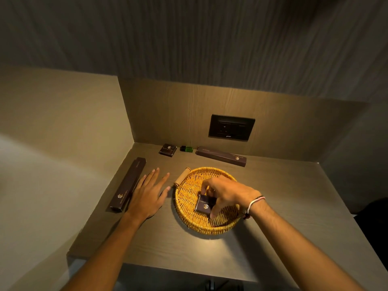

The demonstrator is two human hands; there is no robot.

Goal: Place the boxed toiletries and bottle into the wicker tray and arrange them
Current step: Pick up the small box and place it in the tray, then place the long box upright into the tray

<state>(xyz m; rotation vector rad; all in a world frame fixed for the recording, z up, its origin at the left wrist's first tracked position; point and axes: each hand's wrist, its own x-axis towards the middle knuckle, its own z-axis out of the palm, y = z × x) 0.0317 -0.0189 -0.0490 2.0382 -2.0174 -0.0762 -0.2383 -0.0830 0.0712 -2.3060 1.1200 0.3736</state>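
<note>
inside the wicker tray (189, 208), near its middle, the right hand (227, 193) pinches a small dark box (204, 205) by its edges, fingertips curled so it can be set flat on the weave; the left hand (147, 195) lies open and empty on the surface (283, 196), beside a long box (128, 185), probably poised for it; another small box (168, 150), the green bottle (186, 148) and a second long box (221, 156) wait by the back wall.

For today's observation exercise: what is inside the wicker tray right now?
One small dark box lies inside the wicker tray, gripped by the right hand. Bare weave shows around it. The hand covers part of the tray floor, so anything beneath it cannot be seen.
</note>
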